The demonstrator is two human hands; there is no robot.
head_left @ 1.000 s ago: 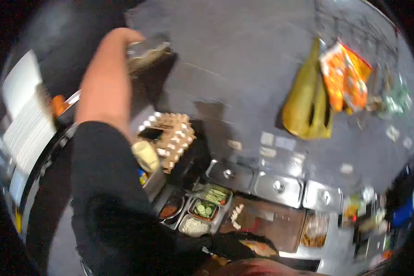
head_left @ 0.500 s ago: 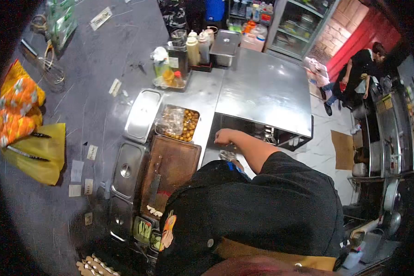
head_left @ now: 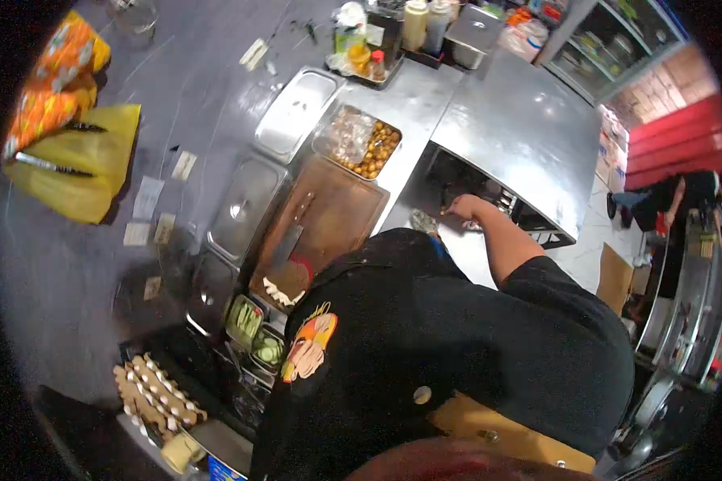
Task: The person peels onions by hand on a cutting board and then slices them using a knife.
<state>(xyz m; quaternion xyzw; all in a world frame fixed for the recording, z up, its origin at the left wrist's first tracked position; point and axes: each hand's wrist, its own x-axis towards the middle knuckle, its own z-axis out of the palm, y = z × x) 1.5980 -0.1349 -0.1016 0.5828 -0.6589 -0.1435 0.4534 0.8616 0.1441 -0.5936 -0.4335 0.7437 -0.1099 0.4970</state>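
Your right hand (head_left: 464, 208) is beside the worktop (head_left: 529, 112), near the board (head_left: 346, 207) — I can't tell how closed its grip is, or on what; your left hand is out of view.

In the upper right, the bare top of the steel desk (head_left: 529, 120) gives wide room above the right hand (head_left: 462, 207); near the middle, the cutting board (head_left: 346, 210) is free on its right part, but the knife (head_left: 287, 244) lies at left, metal lids (head_left: 241, 210) border that side, and the food tray (head_left: 342, 165) bars the upper end
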